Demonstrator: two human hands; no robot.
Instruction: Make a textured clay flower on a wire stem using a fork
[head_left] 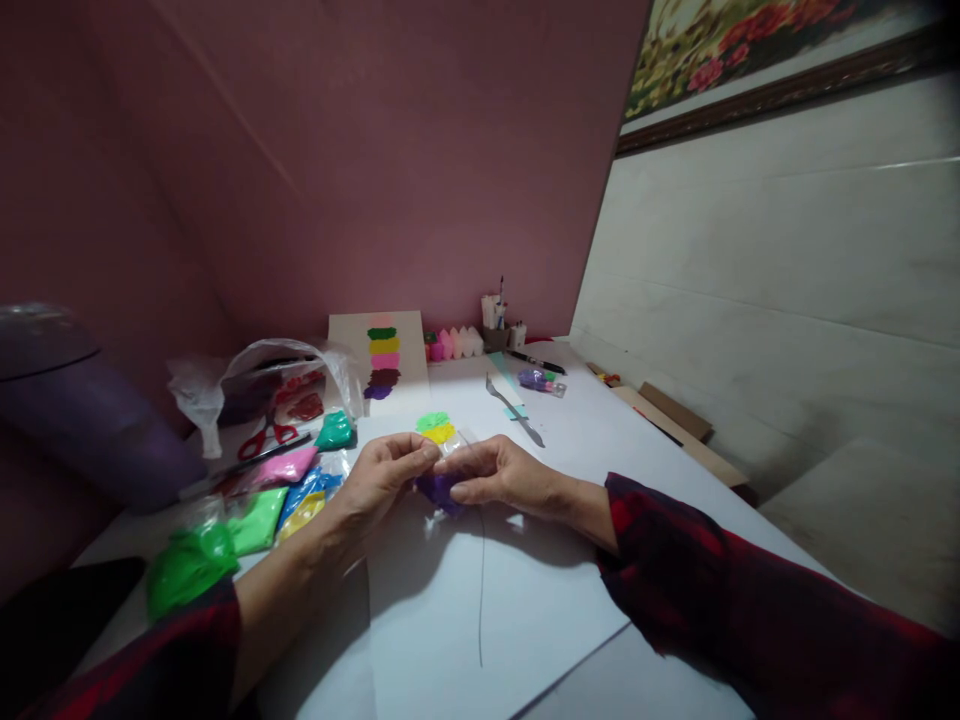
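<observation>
My left hand [386, 480] and my right hand [510, 476] are close together over a white sheet [442, 620], both closed on a small clear packet of purple clay [439, 490]. The packet hangs below my fingertips. Just beyond it lie a light green patch [433, 420] and a yellow patch [441, 434] of clay. A thin dark line [481, 590] runs down the sheet from beneath my right hand. Left of my left hand are packets of green [257, 520], pink [286, 466], blue [304, 490] and teal clay [335, 430].
Red scissors [268, 437] and a clear plastic bag [214, 390] lie at the left, near a large purple bottle [90, 420]. Farther back stand a colour-striped card [409, 350] and a pen holder [495, 335]. A grey tool [516, 412] lies right of centre.
</observation>
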